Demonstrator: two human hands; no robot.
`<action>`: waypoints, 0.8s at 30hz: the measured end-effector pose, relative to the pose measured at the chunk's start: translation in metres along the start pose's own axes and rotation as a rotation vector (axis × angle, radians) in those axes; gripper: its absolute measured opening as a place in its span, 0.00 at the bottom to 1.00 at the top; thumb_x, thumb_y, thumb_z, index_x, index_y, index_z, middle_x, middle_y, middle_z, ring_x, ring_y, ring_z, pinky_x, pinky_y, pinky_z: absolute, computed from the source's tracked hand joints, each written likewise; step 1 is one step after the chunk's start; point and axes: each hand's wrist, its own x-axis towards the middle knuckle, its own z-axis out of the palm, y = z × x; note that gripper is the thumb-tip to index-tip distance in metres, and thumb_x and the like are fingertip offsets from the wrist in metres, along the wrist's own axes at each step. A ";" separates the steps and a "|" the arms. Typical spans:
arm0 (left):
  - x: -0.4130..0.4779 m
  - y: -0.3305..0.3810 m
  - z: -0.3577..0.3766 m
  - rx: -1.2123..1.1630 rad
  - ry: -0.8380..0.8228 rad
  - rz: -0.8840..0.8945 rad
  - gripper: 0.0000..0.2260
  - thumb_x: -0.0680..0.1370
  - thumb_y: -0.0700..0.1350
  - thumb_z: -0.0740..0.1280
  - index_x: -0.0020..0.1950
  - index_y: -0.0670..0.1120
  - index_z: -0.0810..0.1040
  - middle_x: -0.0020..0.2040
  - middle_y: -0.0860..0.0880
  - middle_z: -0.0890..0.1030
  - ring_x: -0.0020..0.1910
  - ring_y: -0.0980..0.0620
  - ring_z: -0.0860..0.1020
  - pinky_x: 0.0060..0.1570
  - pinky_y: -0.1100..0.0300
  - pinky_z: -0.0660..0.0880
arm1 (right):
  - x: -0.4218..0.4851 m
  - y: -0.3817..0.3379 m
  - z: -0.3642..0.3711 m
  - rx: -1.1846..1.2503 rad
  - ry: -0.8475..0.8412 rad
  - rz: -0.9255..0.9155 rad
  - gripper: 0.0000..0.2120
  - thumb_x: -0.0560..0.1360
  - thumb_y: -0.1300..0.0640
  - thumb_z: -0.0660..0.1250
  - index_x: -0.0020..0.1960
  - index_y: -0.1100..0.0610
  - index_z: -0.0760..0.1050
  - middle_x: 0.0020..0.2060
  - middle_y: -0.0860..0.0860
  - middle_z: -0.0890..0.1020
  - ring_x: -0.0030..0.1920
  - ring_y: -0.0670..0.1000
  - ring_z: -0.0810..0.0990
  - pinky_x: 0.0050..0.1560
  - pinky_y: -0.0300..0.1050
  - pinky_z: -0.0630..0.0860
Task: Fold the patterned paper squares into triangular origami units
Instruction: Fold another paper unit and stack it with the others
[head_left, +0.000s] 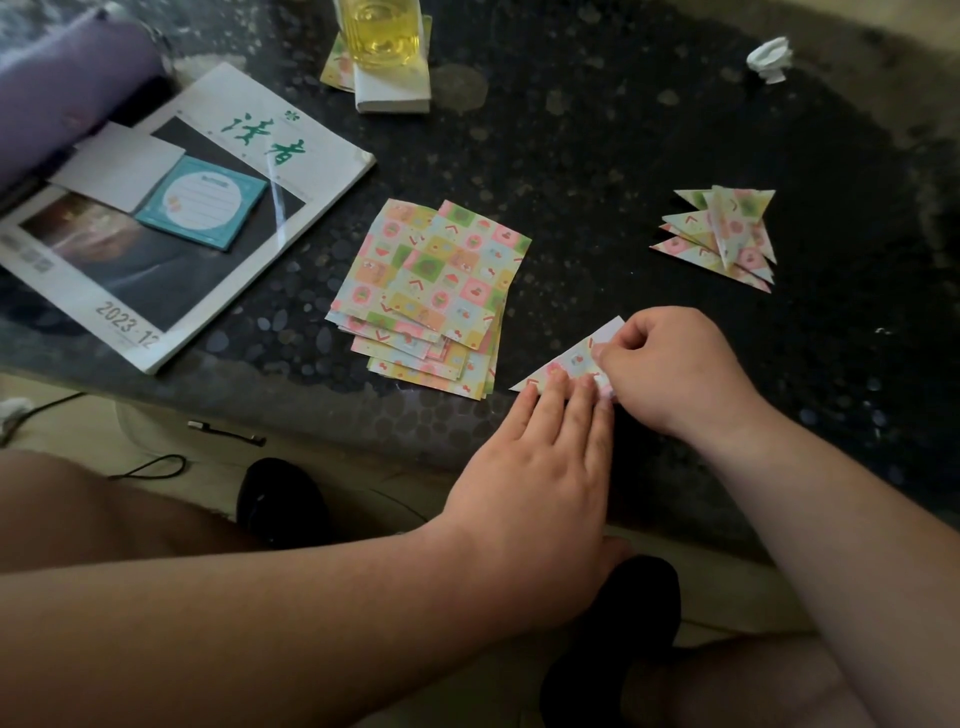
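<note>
As left grip (530, 467) presses folded paper (563, 364), right grip (670, 369) pinches its edge

I sit at a dark, glossy table top (597, 156) mottled all over with grey pebble-like spots. Its rounded near rim curves from nine o'clock, down past six, toward four. Soft light comes in from ten o'clock, where the surface shines pale and washed out. A duller grey sheen runs along the far edge at one and two o'clock. Below the rim, at seven to eight o'clock, lies a pale beige floor (72, 431). A thin black cord (150, 465) loops across it, and a slim dark pen-like stick with a silvery end (226, 432) lies just beside.
</note>
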 end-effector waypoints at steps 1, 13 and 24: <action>0.000 -0.001 0.000 0.004 0.002 -0.005 0.41 0.82 0.66 0.46 0.79 0.37 0.32 0.80 0.37 0.33 0.79 0.37 0.31 0.78 0.42 0.35 | 0.000 0.000 0.000 0.002 -0.001 0.001 0.06 0.80 0.52 0.68 0.46 0.51 0.79 0.46 0.50 0.82 0.50 0.51 0.81 0.50 0.47 0.78; 0.006 -0.006 0.000 0.017 0.013 -0.016 0.41 0.83 0.67 0.46 0.80 0.38 0.35 0.81 0.38 0.35 0.80 0.40 0.33 0.79 0.45 0.36 | 0.004 0.001 -0.001 0.002 -0.005 0.009 0.08 0.80 0.51 0.69 0.42 0.50 0.77 0.45 0.51 0.83 0.50 0.53 0.82 0.54 0.51 0.80; 0.011 -0.005 0.002 0.045 0.026 -0.037 0.42 0.82 0.68 0.46 0.80 0.37 0.36 0.81 0.38 0.37 0.81 0.41 0.35 0.80 0.46 0.41 | 0.007 0.002 0.001 0.006 0.005 0.023 0.09 0.80 0.51 0.68 0.54 0.55 0.82 0.49 0.53 0.84 0.52 0.54 0.83 0.56 0.51 0.80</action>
